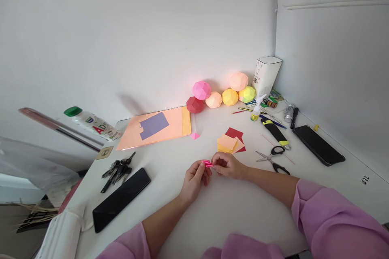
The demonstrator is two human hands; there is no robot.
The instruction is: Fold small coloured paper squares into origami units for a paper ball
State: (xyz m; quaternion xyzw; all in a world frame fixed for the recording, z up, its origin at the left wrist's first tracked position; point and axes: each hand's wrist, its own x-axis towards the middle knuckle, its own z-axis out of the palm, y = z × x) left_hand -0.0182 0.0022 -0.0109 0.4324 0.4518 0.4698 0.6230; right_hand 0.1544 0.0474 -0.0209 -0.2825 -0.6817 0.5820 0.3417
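Between my two hands is a small piece of folded pink paper [207, 164], held just above the white table. My left hand [194, 176] pinches its left side between thumb and fingers. At its right end, the closed fingertips of my right hand [227, 165] grip the same paper. Beyond my right hand lies a loose pile of peach and yellow paper pieces [227, 142], with red paper [234, 132] partly under them. A small pink paper shape [195, 136] rests farther back. Open scissors [272, 158] lie to the right of my right hand.
Several faceted paper balls [230, 97] stand along the wall. A glue bottle [256, 109], a utility knife [275, 132] and a black phone [318, 145] are at right. Leftward are paper sheets [176, 123], keys [118, 171], a black case [121, 200] and a green-capped bottle [92, 123].
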